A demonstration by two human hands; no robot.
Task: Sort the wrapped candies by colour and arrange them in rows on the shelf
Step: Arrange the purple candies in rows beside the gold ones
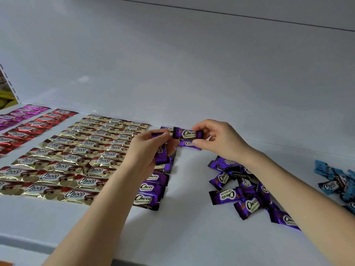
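Note:
My right hand (215,139) pinches one purple Choco candy (187,133) by its right end, just above the shelf near the back wall. My left hand (148,148) grips several purple candies (161,153) in a bunch, and its fingertips touch the left end of the lifted candy. Under the lifted candy lies another purple candy (189,144), and a column of purple candies (148,189) runs toward me. A loose heap of purple candies (244,191) lies under my right forearm. Rows of gold candies (76,154), red candies (32,127) and magenta candies (19,114) lie to the left.
The white shelf (192,227) has a white back wall behind it and a front edge near me. A loose pile of blue candies (338,181) lies at the far right. A slotted upright and yellow-green goods show at the far left (7,96).

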